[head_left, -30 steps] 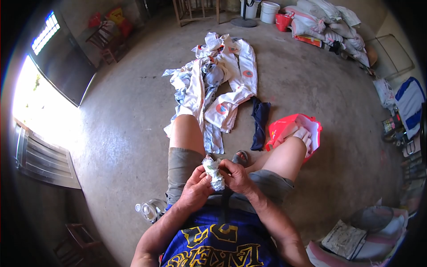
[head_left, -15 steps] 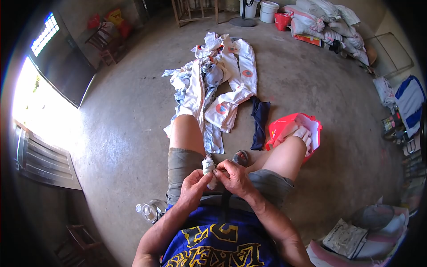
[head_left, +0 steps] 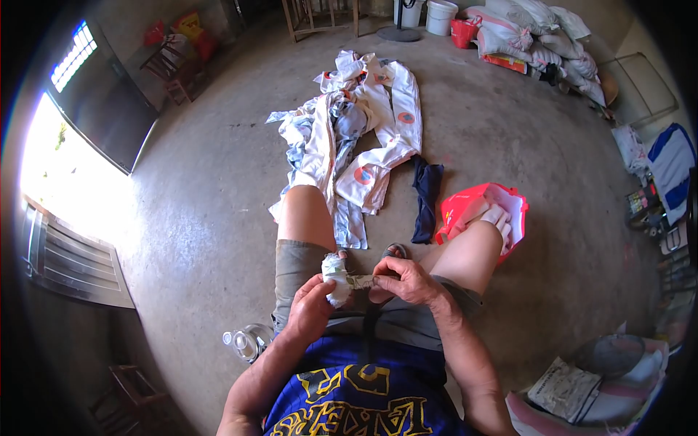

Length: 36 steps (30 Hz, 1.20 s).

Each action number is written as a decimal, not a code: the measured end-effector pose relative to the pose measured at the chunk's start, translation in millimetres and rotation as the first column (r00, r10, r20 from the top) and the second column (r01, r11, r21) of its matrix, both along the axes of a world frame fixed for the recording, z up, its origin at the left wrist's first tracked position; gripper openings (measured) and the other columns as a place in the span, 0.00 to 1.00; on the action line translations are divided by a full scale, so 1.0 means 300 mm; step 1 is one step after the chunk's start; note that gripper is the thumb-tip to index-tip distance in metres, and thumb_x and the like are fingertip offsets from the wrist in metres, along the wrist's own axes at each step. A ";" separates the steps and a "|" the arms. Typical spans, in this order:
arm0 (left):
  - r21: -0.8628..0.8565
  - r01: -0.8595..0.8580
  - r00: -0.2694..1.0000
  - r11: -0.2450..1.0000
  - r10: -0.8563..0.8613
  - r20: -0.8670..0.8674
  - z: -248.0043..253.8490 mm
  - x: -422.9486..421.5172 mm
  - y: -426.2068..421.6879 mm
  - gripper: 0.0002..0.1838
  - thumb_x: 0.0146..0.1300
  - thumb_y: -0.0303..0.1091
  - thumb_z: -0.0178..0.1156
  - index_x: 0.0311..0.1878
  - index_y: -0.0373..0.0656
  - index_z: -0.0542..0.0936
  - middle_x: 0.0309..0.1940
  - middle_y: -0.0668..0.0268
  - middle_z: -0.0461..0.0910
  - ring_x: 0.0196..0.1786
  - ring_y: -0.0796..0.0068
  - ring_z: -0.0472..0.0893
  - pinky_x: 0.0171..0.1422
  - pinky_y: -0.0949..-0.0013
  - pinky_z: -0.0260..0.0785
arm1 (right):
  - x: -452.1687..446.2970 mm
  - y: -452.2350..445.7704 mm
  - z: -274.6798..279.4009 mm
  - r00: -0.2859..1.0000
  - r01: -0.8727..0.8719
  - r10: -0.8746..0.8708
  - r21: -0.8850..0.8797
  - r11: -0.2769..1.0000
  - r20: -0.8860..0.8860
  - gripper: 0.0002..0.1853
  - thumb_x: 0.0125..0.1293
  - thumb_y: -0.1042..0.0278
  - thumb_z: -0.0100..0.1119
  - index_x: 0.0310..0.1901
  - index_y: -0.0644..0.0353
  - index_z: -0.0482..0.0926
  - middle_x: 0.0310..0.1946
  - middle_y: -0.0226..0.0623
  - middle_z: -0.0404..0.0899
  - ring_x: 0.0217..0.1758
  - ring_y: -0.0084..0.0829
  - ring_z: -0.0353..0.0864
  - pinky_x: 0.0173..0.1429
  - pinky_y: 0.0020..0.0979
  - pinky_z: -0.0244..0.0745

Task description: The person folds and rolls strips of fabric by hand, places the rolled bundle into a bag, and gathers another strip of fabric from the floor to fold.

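Note:
My left hand (head_left: 313, 305) is closed on a small white cloth roll (head_left: 336, 280), held upright between my knees. A short pale strip (head_left: 361, 281) with darker marks stretches sideways from the roll to my right hand (head_left: 411, 282). My right thumb and fingertips pinch the strip's far end. What the strip is made of cannot be made out. Beyond my feet, a pile of white and bluish patterned cloth (head_left: 320, 138) lies on the floor. A dark navy cloth (head_left: 427, 200) lies at its right side.
By my right knee stands a red bag (head_left: 465, 207) with pale cloth inside. A clear plastic container (head_left: 249, 343) sits by my left hip. Stuffed sacks (head_left: 527, 33) and white buckets (head_left: 440, 18) line the back. At lower right is a pale sack (head_left: 632, 407); an open doorway (head_left: 69, 156) is at left.
My right hand has moved right, away from my left, and the strip now shows stretched between them. The roll has shifted slightly left, still in my left hand.

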<state>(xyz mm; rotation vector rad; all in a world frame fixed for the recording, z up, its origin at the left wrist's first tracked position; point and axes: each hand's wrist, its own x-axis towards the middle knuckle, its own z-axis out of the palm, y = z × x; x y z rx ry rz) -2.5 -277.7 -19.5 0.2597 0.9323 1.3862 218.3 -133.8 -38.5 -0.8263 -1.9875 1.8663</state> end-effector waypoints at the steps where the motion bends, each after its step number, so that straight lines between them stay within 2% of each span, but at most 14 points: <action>1: 0.015 0.012 0.999 1.000 -0.013 0.049 0.004 0.000 0.001 0.14 0.79 0.32 0.59 0.61 0.37 0.80 0.54 0.59 0.87 0.55 0.64 0.87 0.63 0.54 0.81 | 0.001 0.001 -0.009 1.000 0.015 -0.015 -0.018 1.000 -0.019 0.06 0.78 0.71 0.65 0.50 0.62 0.83 0.41 0.26 0.86 0.45 0.16 0.82 0.53 0.26 0.79; 4: 0.031 0.119 0.980 0.992 -0.122 0.157 -0.004 -0.010 -0.007 0.15 0.81 0.33 0.59 0.64 0.37 0.80 0.57 0.58 0.86 0.59 0.63 0.86 0.67 0.52 0.79 | -0.003 0.002 -0.031 0.996 0.052 -0.056 -0.056 0.997 -0.069 0.07 0.78 0.68 0.66 0.49 0.62 0.83 0.40 0.25 0.85 0.46 0.16 0.80 0.53 0.25 0.78; 6: 0.075 0.125 0.979 0.989 -0.135 0.151 -0.009 -0.005 -0.010 0.15 0.81 0.33 0.58 0.65 0.37 0.80 0.58 0.59 0.86 0.60 0.64 0.86 0.68 0.52 0.78 | -0.007 0.002 -0.030 0.994 0.062 -0.067 -0.057 0.996 -0.091 0.07 0.78 0.66 0.67 0.49 0.61 0.83 0.40 0.25 0.85 0.45 0.15 0.80 0.52 0.24 0.78; 12: 0.160 0.138 0.976 0.977 -0.162 0.145 -0.047 0.006 -0.020 0.14 0.82 0.31 0.59 0.65 0.41 0.81 0.58 0.63 0.86 0.61 0.67 0.85 0.68 0.55 0.77 | -0.053 -0.012 -0.038 1.000 0.000 -0.001 -0.079 0.997 -0.014 0.08 0.79 0.64 0.66 0.48 0.60 0.84 0.36 0.23 0.84 0.39 0.14 0.79 0.45 0.25 0.78; 15: 0.180 0.154 0.974 0.972 -0.179 0.135 -0.078 0.019 -0.019 0.15 0.81 0.31 0.60 0.67 0.44 0.81 0.57 0.64 0.86 0.60 0.69 0.85 0.67 0.57 0.78 | -0.093 -0.044 -0.038 0.996 0.029 -0.027 0.026 0.999 -0.091 0.08 0.77 0.66 0.67 0.45 0.61 0.83 0.33 0.26 0.85 0.35 0.17 0.82 0.40 0.27 0.76; 16: 0.189 0.161 0.974 0.969 -0.187 0.130 -0.084 0.021 -0.019 0.16 0.81 0.31 0.61 0.67 0.44 0.81 0.57 0.65 0.86 0.60 0.69 0.85 0.66 0.58 0.79 | -0.108 -0.046 -0.048 0.990 0.037 -0.032 0.036 0.999 -0.136 0.08 0.75 0.67 0.69 0.46 0.62 0.84 0.36 0.31 0.88 0.40 0.18 0.84 0.46 0.30 0.78; 19: 0.152 0.135 0.987 0.979 -0.147 0.069 -0.075 0.012 -0.012 0.19 0.80 0.30 0.61 0.71 0.46 0.78 0.57 0.66 0.85 0.57 0.71 0.86 0.62 0.61 0.81 | -0.128 -0.086 -0.025 0.988 0.149 -0.137 0.198 0.969 -0.075 0.08 0.73 0.70 0.70 0.47 0.63 0.84 0.40 0.39 0.90 0.43 0.26 0.89 0.47 0.33 0.79; 22: 0.109 0.155 0.988 0.982 -0.152 -0.036 -0.070 0.007 -0.009 0.20 0.80 0.32 0.63 0.71 0.46 0.76 0.57 0.65 0.85 0.53 0.72 0.87 0.57 0.62 0.83 | -0.154 -0.118 -0.008 0.943 0.282 -0.202 0.312 0.907 -0.265 0.06 0.71 0.73 0.68 0.46 0.64 0.83 0.42 0.46 0.89 0.46 0.39 0.92 0.48 0.38 0.81; 25: 0.033 0.200 0.970 0.979 -0.193 -0.151 -0.045 0.009 -0.012 0.19 0.79 0.34 0.64 0.68 0.42 0.75 0.53 0.63 0.85 0.50 0.72 0.87 0.51 0.64 0.85 | -0.141 -0.121 -0.008 0.959 0.266 -0.195 0.411 0.872 -0.207 0.06 0.69 0.81 0.68 0.45 0.65 0.82 0.38 0.46 0.89 0.41 0.31 0.89 0.44 0.35 0.80; 28: 0.006 0.152 0.960 0.988 -0.146 -0.237 -0.059 0.011 -0.012 0.18 0.78 0.36 0.66 0.63 0.38 0.77 0.49 0.63 0.85 0.48 0.73 0.87 0.48 0.64 0.86 | -0.146 -0.126 -0.012 0.939 0.324 -0.243 0.385 0.864 -0.245 0.06 0.68 0.81 0.69 0.43 0.66 0.82 0.36 0.46 0.89 0.39 0.32 0.90 0.43 0.36 0.80; 31: -0.036 0.084 0.905 0.996 -0.092 -0.414 -0.092 0.009 -0.019 0.14 0.79 0.37 0.65 0.59 0.39 0.79 0.47 0.64 0.85 0.49 0.74 0.87 0.45 0.68 0.86 | -0.150 -0.123 -0.020 0.948 0.318 -0.283 0.356 0.879 -0.148 0.06 0.69 0.73 0.70 0.42 0.64 0.83 0.40 0.47 0.89 0.43 0.47 0.92 0.46 0.42 0.83; 34: -0.034 0.023 0.853 0.999 -0.038 -0.520 -0.047 0.036 -0.018 0.14 0.79 0.39 0.66 0.54 0.36 0.80 0.43 0.65 0.83 0.43 0.78 0.84 0.46 0.67 0.85 | -0.162 -0.133 -0.004 0.925 0.379 -0.338 0.387 0.840 -0.172 0.06 0.68 0.72 0.71 0.41 0.64 0.83 0.38 0.47 0.89 0.40 0.46 0.92 0.44 0.42 0.83; 36: -0.057 0.033 0.880 0.998 -0.056 -0.471 -0.025 0.039 -0.017 0.15 0.80 0.39 0.64 0.54 0.36 0.80 0.43 0.66 0.83 0.43 0.78 0.84 0.47 0.68 0.85 | -0.163 -0.131 -0.001 0.919 0.394 -0.352 0.421 0.817 -0.178 0.07 0.68 0.71 0.71 0.41 0.64 0.83 0.37 0.47 0.90 0.39 0.45 0.92 0.43 0.41 0.83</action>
